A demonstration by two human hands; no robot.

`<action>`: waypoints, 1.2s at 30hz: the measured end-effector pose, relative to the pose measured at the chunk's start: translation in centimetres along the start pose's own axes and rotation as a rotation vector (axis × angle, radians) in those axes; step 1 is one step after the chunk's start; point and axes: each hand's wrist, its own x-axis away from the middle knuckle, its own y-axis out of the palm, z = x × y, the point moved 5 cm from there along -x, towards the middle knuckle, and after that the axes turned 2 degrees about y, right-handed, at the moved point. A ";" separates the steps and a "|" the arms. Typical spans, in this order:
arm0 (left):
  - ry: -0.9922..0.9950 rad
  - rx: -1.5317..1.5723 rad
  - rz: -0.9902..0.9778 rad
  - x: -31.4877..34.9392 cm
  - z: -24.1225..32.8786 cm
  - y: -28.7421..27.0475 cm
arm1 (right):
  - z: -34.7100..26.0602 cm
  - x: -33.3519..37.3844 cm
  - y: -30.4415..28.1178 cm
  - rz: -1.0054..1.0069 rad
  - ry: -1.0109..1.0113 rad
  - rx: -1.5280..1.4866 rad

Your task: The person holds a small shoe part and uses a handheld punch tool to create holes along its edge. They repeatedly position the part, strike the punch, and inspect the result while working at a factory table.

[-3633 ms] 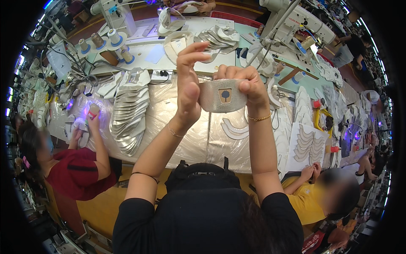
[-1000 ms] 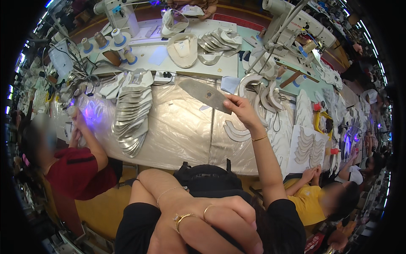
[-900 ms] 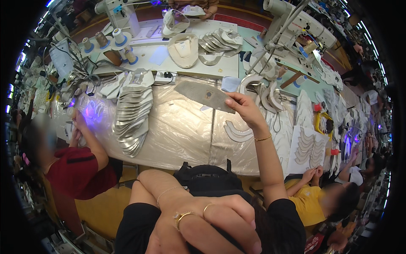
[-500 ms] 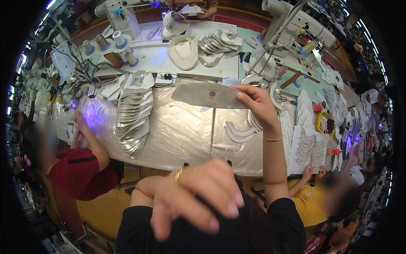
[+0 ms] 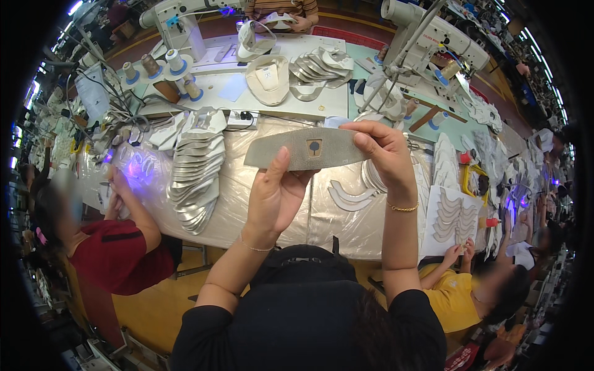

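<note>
Above the plastic-covered table (image 5: 266,216), a flat grey cut piece (image 5: 281,147) is held up level. It is long, with a curved upper edge and a small tan-framed dark emblem near its middle. My left hand (image 5: 278,201) grips the lower edge, thumb on the front and fingers behind. The upper right end is pinched between thumb and fingers of my right hand (image 5: 387,154). Below the right end lie curved white strips (image 5: 349,198) on the plastic. Left of my left hand is a long overlapping stack of white and silvery pieces (image 5: 197,176).
A power strip (image 5: 242,119) lies at the table's far edge. Behind it stand sewing machines (image 5: 433,40), thread cones (image 5: 175,60) and a pale shoe-upper-like piece (image 5: 267,83). People sit close on both sides, one in red (image 5: 120,253), one in yellow (image 5: 448,300). Another person (image 5: 281,9) is opposite.
My left hand has risen from low in front of my body and taken hold of the grey piece's lower edge. My right hand keeps its pinch; the piece has turned slightly.
</note>
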 end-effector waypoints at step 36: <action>-0.012 0.096 -0.082 -1.2 -0.1 1.6 | 2.4 -0.8 0.0 -0.118 0.012 -0.616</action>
